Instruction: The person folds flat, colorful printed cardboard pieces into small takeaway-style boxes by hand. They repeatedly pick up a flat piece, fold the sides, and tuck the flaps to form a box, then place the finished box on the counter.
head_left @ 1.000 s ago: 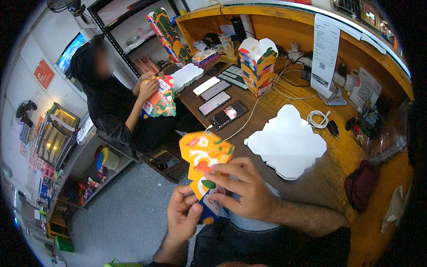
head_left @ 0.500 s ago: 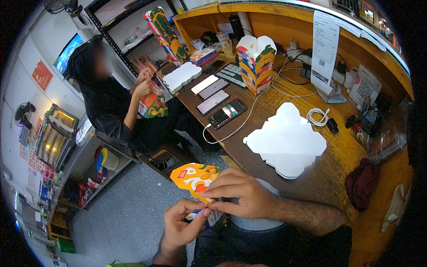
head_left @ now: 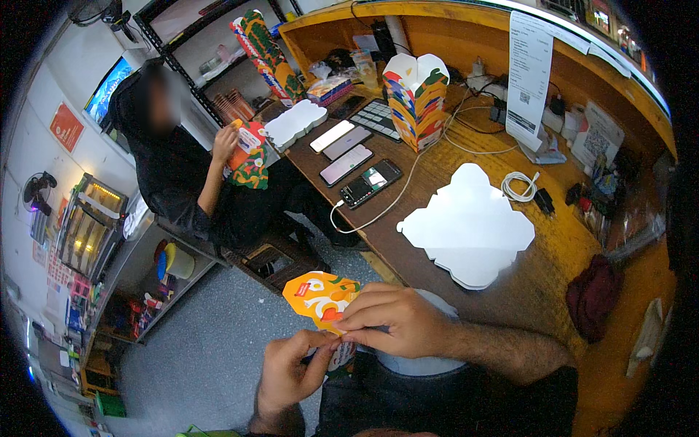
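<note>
Over my lap, both hands are closed on a printed cardboard food carton (head_left: 320, 297), orange with white, red and green shapes. My left hand (head_left: 295, 368) pinches its lower part, thumb against fingers. Close beside it, my right hand (head_left: 397, 319) grips the carton's right side, and the fingertips of the two hands nearly meet. The folds under my fingers are hidden. On the table ahead lies a stack of flat white carton blanks (head_left: 470, 227), plain side up. Farther back stands a nested stack of folded cartons (head_left: 415, 105) in bright colours.
Several phones (head_left: 370, 183) lie on the brown table (head_left: 397, 218) beside a keyboard (head_left: 376, 120). A white cable (head_left: 518, 186) is coiled at right, near a maroon cloth (head_left: 597, 298). To the left, a seated co-worker (head_left: 175, 167) holds a red and green carton (head_left: 249, 154).
My left fingers have moved up closer to the right ones, covering more of the carton's lower part. The co-worker's carton is higher, and its upper part now shows.
</note>
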A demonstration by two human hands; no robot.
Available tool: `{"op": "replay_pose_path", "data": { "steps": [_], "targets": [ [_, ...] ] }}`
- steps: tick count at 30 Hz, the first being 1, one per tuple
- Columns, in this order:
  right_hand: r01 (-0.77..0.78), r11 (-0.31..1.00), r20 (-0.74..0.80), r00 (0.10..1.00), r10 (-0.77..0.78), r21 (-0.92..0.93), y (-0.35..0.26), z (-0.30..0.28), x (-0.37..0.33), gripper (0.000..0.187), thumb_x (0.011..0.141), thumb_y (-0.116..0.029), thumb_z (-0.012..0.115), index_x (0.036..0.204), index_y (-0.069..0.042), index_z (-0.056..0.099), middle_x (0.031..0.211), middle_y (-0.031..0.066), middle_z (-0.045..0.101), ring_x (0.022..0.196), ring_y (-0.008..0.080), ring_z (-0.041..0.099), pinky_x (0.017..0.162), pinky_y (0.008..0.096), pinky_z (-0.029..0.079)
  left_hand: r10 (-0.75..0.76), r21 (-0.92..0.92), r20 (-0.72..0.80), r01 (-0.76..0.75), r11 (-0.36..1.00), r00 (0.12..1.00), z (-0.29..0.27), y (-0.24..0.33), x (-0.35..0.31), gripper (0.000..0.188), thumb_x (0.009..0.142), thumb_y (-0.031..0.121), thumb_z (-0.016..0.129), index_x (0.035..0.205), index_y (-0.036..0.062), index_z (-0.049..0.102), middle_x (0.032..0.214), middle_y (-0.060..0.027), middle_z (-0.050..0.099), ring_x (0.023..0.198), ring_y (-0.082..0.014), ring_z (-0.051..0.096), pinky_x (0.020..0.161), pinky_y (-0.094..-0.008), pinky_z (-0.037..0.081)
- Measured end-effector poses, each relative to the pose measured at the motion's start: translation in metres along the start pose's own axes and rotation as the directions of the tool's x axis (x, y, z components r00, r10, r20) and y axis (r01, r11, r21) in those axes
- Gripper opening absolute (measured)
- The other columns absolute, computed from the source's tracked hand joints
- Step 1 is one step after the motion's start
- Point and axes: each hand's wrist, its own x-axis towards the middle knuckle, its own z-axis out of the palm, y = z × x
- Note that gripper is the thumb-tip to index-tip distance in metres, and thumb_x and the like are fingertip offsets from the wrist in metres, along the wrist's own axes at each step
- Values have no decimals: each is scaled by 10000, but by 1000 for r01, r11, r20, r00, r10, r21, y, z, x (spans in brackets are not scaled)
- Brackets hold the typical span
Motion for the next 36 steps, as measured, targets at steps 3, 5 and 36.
{"op": "replay_pose_path", "data": {
  "steps": [3,5,36],
  "targets": [
    [-22,1000,23,999,22,1,-6,-1,1,178,980,-161,776,1087,-19,784,1069,103,772,1052,312,710,964,457,548,-51,-8,-22,50,999,998,0,9,3,128,971,-3,776,1077,-7,703,1053,-163,820,979,-226,821,800,-334,640],
    [3,1000,10,1000,-3,-5,-6,0,3,172,976,-159,774,1075,-18,780,1052,105,770,1034,317,710,950,455,550,-126,-154,-103,109,982,987,8,15,4,163,971,-8,777,1110,-15,693,1086,-166,816,1011,-232,817,825,-331,640],
    [-197,963,-178,970,165,-183,-15,-4,6,477,899,-157,857,1335,-35,709,1368,150,668,1334,345,606,1154,474,472,-355,-581,-10,283,763,935,21,-1,16,499,1023,-14,724,1488,-102,567,1373,-216,724,1271,-224,698,1080,-349,549]
  ]
}}
